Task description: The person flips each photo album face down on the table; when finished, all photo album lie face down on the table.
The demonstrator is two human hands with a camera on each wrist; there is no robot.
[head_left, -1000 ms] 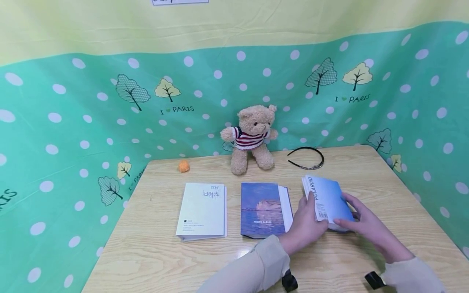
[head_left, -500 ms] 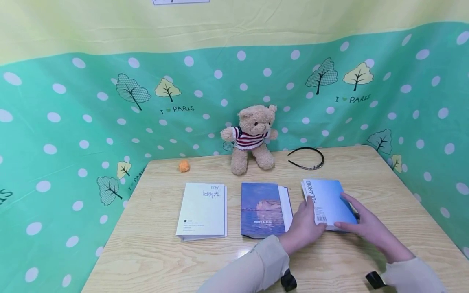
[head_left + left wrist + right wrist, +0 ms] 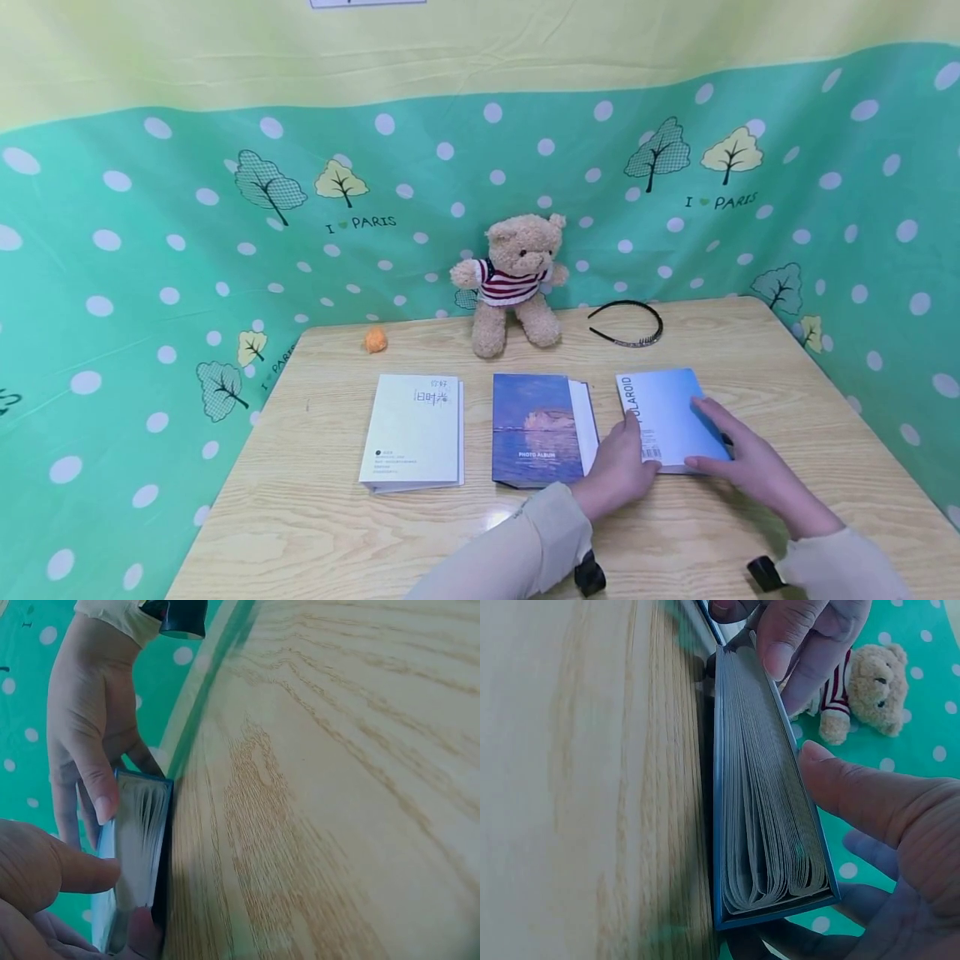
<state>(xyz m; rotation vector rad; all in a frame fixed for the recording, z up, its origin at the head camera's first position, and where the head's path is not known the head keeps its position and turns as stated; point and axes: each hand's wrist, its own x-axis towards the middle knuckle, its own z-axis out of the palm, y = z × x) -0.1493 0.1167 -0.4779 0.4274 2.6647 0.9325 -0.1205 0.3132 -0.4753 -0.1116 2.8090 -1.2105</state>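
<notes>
A blue Polaroid photo album (image 3: 670, 417) lies cover up on the right part of the table, between both hands. My left hand (image 3: 617, 467) grips its left side; the left wrist view shows the left thumb (image 3: 90, 870) against the page edges. On the opposite side, my right hand (image 3: 738, 457) holds it, and in the right wrist view the right thumb (image 3: 840, 776) lies along the cover edge while other fingers reach beneath the corner. Left of it lies a dark blue photo album (image 3: 534, 429) with a painted seascape, its white pages showing at the right.
A white album (image 3: 412, 429) lies further left on the wooden table (image 3: 315, 533). Along the back are an orange ball-like thing (image 3: 376, 339), a teddy bear (image 3: 517, 275) in a striped shirt and a black headband (image 3: 630, 325). Green dotted cloth (image 3: 420, 192) hangs behind.
The Polaroid album, tilted and turned a second ago, has come down flat and straightened beside the other albums. Both hands have stayed at its sides, shifting slightly.
</notes>
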